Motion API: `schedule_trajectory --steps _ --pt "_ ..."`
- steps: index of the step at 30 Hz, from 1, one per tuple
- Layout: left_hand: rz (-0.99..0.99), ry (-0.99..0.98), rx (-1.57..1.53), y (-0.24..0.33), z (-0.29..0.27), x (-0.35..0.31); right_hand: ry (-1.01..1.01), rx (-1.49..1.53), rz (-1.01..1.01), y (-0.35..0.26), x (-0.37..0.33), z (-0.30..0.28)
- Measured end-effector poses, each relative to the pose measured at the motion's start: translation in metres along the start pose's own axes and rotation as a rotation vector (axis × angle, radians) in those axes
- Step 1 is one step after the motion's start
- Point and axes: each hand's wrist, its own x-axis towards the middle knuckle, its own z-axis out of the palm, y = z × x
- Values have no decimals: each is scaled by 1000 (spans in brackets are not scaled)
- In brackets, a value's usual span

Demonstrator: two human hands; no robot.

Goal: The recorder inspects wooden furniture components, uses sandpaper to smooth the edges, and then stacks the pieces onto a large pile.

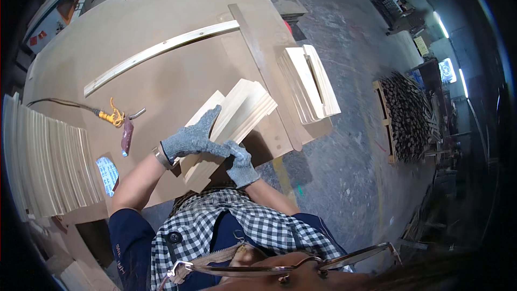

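Note:
Both my hands wear grey knitted gloves. My left hand [195, 137] lies over a small stack of pale wooden boards [237, 110], gripping it with the fingers pointing away from me. My right hand [240, 165] closes on the near right edge of the same stack, its fingertips close to the left hand's. The boards are fanned slightly and tilted, held above the near edge of the table [177, 97]. Part of the stack is hidden under the left hand.
Right of a wooden rail [264, 75] stands another board stack [301, 83]. A long pale strip [161, 48] lies across the table. At left are a yellow air blow gun [113, 116], a dark red block [127, 136], a sandpaper piece [107, 176] and a long row of boards [54, 161].

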Motion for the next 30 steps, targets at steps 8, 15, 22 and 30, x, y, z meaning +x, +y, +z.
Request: schedule_trajectory --steps 8,15,22,30 --pt "120 -243 -112 25 -2 24 -412 -433 645 -65 -12 -92" --pt "-59 -556 -206 69 4 56 304 384 493 -84 -18 -187" --pt "170 -631 -19 102 11 92 -37 182 649 -71 -15 -248" --pt "206 -914 -49 155 7 141 -102 396 551 -89 -30 -281"
